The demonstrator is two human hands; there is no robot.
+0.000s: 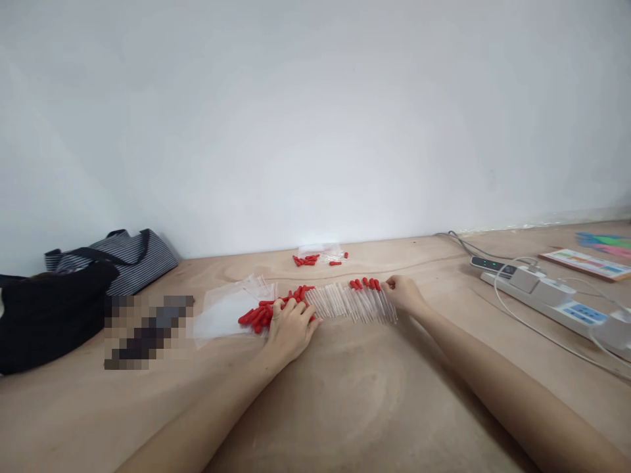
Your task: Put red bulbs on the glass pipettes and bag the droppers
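A row of thin clear glass dropper tubes lies side by side on the wooden table. Several tubes near the right end have red rubber bulbs at their far ends. My left hand rests on a loose pile of red rubber bulbs, its fingers bent, with a red bulb showing between thumb and forefinger. At the right end of the row, my right hand is closed in a pinch beside the last capped tubes. Its fingertips hide whatever is between them.
Clear plastic zip bags lie left of the bulb pile. Near the wall are more red bulbs and a small bag. A striped bag and black cloth sit left; a power strip with cables and a colourful board are right.
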